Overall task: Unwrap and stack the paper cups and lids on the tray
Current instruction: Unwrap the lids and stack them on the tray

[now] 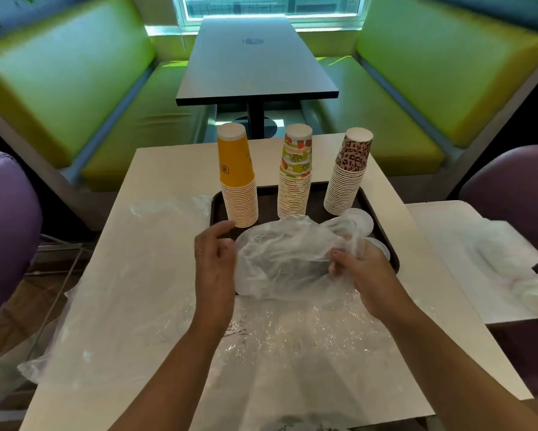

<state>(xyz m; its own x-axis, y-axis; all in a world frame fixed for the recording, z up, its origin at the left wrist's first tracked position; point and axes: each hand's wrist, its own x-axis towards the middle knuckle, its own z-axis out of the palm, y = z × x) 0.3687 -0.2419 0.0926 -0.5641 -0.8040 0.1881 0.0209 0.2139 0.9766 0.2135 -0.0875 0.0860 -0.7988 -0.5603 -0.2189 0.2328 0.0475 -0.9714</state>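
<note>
The right hand [359,269] is pinching the clear wrap [289,256] at its lid end, fingers curled into the plastic. The left hand [214,253] is hovering just left of the wrap, fingers loosely spread and holding nothing. White lids [359,220] are spilling out just beyond the right hand, onto the dark tray [217,206]. Three cup stacks are standing past both hands: yellow [238,188], fruit-print [295,181] and leopard-print [348,178].

Risk: a sharp tug on the wrap could be scattering lids off the tray onto the worktop [155,250], or sweeping into the nearest stacks and toppling them.

The yellow cup is carrying a small boxed mark, too small to read.
</note>
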